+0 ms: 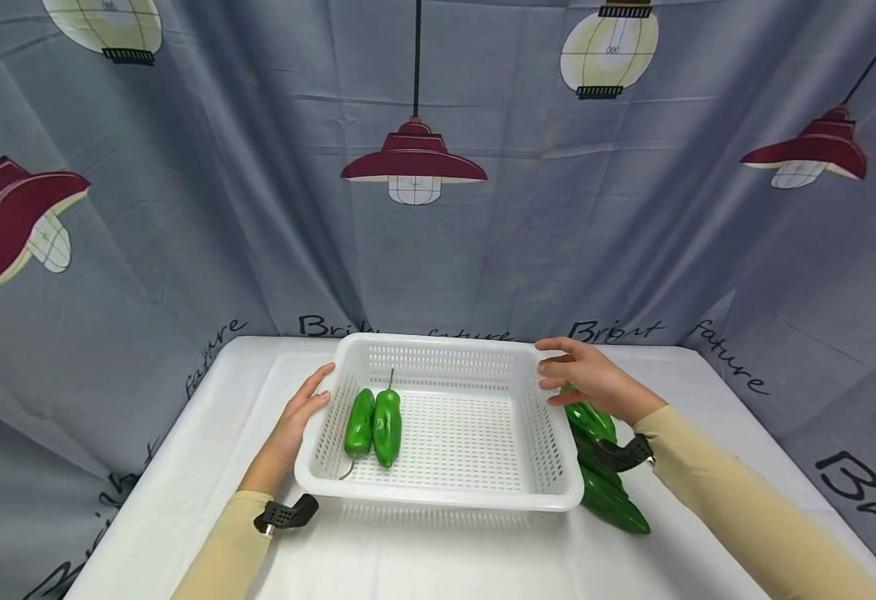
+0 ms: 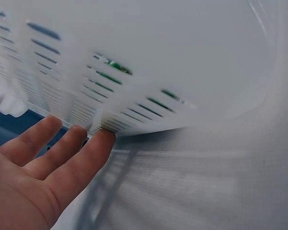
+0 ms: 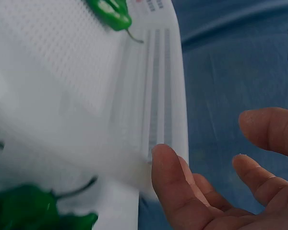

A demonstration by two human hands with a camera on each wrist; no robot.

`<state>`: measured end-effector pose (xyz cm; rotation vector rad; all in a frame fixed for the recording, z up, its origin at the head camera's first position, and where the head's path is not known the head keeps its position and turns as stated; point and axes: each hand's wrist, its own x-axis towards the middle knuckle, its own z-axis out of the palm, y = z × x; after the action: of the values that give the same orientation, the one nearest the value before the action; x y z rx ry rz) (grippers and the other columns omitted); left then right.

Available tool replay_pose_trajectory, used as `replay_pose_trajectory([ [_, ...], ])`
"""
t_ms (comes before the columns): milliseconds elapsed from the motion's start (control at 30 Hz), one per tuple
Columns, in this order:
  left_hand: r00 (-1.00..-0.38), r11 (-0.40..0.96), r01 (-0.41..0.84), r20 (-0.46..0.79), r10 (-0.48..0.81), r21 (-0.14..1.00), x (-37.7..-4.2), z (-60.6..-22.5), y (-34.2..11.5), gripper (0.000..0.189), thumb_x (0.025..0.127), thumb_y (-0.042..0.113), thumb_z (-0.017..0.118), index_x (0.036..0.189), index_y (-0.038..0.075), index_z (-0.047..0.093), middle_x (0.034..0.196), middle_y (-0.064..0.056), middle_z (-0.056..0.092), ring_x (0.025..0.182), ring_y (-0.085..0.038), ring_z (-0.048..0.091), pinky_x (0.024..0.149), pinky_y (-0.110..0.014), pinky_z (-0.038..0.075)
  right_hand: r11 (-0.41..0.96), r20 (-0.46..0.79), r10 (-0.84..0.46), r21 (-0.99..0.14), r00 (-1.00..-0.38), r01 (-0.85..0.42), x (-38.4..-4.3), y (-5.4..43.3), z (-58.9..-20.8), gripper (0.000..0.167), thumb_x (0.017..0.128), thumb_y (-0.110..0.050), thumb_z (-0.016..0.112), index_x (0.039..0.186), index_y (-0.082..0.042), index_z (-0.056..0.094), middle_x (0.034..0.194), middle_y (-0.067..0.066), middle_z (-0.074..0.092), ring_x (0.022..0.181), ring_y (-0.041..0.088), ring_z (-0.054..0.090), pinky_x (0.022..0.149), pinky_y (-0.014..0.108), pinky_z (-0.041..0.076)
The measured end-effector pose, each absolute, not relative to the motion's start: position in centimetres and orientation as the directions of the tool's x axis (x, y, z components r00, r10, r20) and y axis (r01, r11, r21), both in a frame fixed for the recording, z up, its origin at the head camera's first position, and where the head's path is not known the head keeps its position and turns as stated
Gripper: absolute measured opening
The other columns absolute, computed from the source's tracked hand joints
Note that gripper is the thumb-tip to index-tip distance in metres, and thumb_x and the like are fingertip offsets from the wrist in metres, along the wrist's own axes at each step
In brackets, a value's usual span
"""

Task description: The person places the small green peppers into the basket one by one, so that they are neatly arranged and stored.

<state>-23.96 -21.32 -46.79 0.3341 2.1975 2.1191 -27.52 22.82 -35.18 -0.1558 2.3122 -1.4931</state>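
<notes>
Flanking the white basket [image 1: 438,498]: the left hand [image 1: 291,429] is at its left wall and the right hand [image 1: 588,375] at its far right corner, so it lies between the two.
Left hand: relaxed, its loosely straight fingers at the slotted wall, tips seemingly touching.
Right hand: spread, fingers slightly bent over the rim; whether they touch cannot be told.
Peppers inside: the left green pepper [image 1: 360,425] and its neighbour [image 1: 387,425] lie side by side, nearer the left hand.
Peppers outside: the loose green peppers [image 1: 613,504] lie on the white desk [image 1: 483,567] beside the right wall, partly hidden by hand and wristband [image 1: 623,454]; their number is unclear.
Wall slots: the left wrist view shows only green slivers through them.
Right wrist view: the loose peppers are dark and cut off.
Basket base: hard to tell if flat on the desk.
</notes>
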Motion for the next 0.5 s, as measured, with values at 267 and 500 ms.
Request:
replay_pose_trajectory([
  [267, -0.974, 0.014, 0.101, 0.096, 0.206, 0.995, -24.0, -46.8, -21.4, 0.057, 0.109, 0.022, 0.034, 0.163, 0.015, 0.017, 0.17, -0.019, 0.018, 0.149, -0.045, 0.03, 0.098, -0.02, 0.048, 0.499, -0.265, -0.219, -0.858, -0.939, 0.126, -26.5, 28.8, -36.3, 0.071, 0.105, -0.026, 0.056, 0.161, -0.002, 0.018, 0.141, 0.031, 0.046, 0.118, 0.033, 0.064, 0.094, 0.045, 0.059],
  [500, -0.976, 0.036, 0.097, 0.088, 0.2, 0.995, -24.0, -46.7, -21.3, 0.058, 0.109, 0.023, 0.035, 0.164, 0.016, 0.017, 0.171, -0.017, 0.017, 0.15, -0.044, 0.03, 0.098, -0.019, 0.047, 0.523, -0.299, -0.119, -0.829, -0.947, 0.196, -26.0, 32.7, -37.8, 0.071, 0.106, -0.024, 0.053, 0.161, 0.001, 0.017, 0.131, 0.027, 0.052, 0.112, 0.026, 0.067, 0.087, 0.039, 0.062],
])
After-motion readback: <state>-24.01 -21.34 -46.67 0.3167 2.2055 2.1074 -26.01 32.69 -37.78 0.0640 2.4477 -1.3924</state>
